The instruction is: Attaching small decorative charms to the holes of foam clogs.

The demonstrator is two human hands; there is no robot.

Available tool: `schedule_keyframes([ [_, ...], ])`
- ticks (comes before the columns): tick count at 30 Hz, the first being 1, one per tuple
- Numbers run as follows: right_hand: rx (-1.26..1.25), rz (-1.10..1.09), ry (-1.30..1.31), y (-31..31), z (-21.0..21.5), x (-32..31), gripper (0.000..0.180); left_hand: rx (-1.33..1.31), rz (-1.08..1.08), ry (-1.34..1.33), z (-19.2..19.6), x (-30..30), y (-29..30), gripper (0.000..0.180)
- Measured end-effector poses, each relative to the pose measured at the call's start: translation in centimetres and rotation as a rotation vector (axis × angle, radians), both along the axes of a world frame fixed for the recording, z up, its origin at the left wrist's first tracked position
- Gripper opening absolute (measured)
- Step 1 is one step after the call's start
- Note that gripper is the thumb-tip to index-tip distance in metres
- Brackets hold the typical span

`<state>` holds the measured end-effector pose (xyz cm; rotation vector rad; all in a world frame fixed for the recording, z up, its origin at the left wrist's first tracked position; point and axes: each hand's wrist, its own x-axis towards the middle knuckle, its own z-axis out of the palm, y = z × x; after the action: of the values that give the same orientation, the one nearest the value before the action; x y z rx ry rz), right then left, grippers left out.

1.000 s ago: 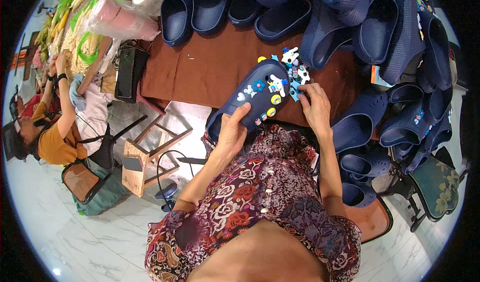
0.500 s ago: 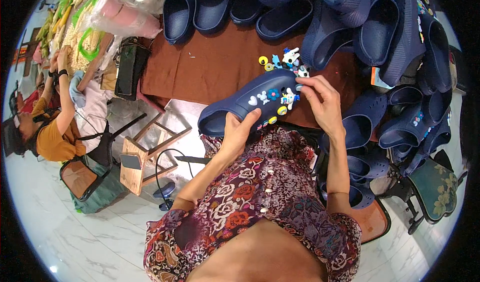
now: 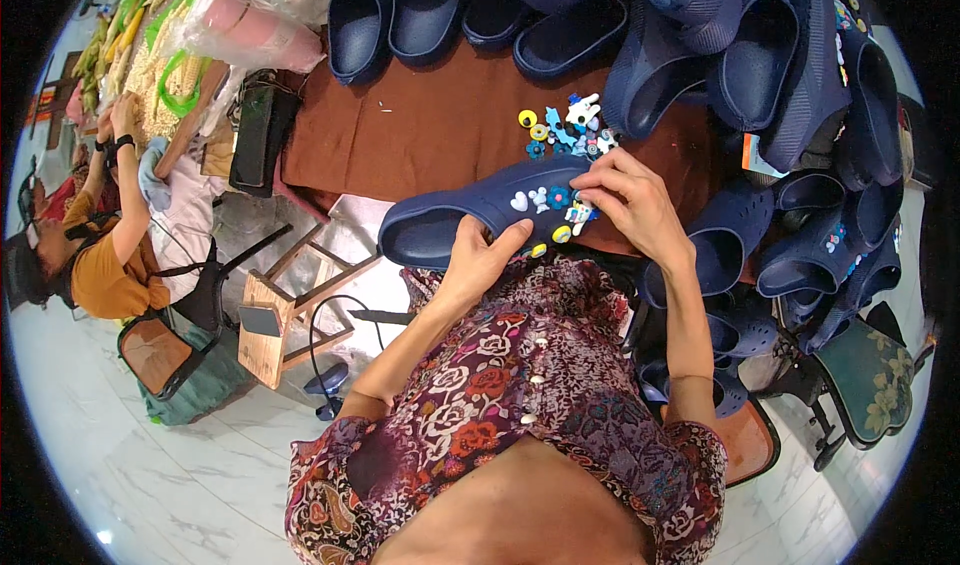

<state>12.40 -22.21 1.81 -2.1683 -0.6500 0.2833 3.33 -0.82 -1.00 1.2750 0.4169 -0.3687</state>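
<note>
A navy clog (image 3: 425, 233) lies sideways in front of my body, its heel opening to the left. My left hand (image 3: 483, 258) grips its side, thumb on top. Charms dot its upper: a white heart (image 3: 519, 202), a blue flower (image 3: 558, 198), a white figure (image 3: 580, 212) and yellow round ones. Over the toe, my right hand (image 3: 637, 205) is closed in a pinch, fingertips against the clog near the white figure. Whatever they pinch is hidden. Just beyond the toe, a small heap of loose charms (image 3: 565, 137) rests on the brown cloth (image 3: 430, 125).
Many navy clogs (image 3: 425, 20) line the far edge and pile up at the right (image 3: 725, 235). A black box (image 3: 262, 140) and a pink wrapped roll (image 3: 255, 30) are at the left. A person in an orange top (image 3: 115, 270) works beyond a wooden stool (image 3: 270, 330).
The clog has shifted slightly left and turned flatter. My right hand has come in over the toe, its fingertips lower and closer to the white figure. More of the loose charms now show.
</note>
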Motion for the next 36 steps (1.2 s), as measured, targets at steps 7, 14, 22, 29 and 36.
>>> schedule_keyframes([
  [7, -0.108, 0.041, 0.098, -0.4, 0.6, 0.9, 0.027, 0.036, -0.017, -0.050, -0.6, 0.3, -0.2, 0.031],
  [14, -0.114, 0.151, 0.186, -1.5, -0.3, 2.5, 0.044, 0.058, -0.060, -0.057, -1.0, 0.8, 0.1, 0.032],
  [22, -0.163, 0.333, 0.188, -1.4, -0.9, 4.5, 0.050, 0.201, -0.098, -0.044, -0.3, 1.5, 0.2, 0.031],
  [29, -0.225, 0.356, 0.178, -0.7, -0.7, 4.8, 0.049, 0.270, -0.113, 0.012, -0.1, 1.9, 0.3, 0.035],
  [36, -0.344, 0.429, 0.143, -0.5, -1.0, 5.4, 0.048, 0.268, -0.131, -0.069, -1.7, 2.1, 0.3, 0.029],
])
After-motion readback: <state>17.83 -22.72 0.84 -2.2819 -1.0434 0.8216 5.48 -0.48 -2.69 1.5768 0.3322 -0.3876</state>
